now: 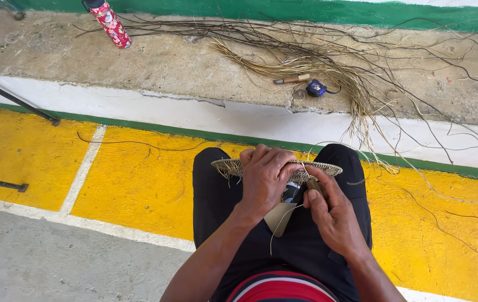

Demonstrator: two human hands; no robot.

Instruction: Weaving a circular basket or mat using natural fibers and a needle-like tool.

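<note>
Left hand fingers curling tight over the near edge of the woven basket disc, likely keeping it steady on the knees. Right hand fingers pinching shut on a small wooden-handled tool, poking just under the disc's rim, with a thin pale strand hanging down below the disc. Farther beyond the disc, lying on the concrete step: loose fibers, a blue tape measure, a flowered bottle.
</note>
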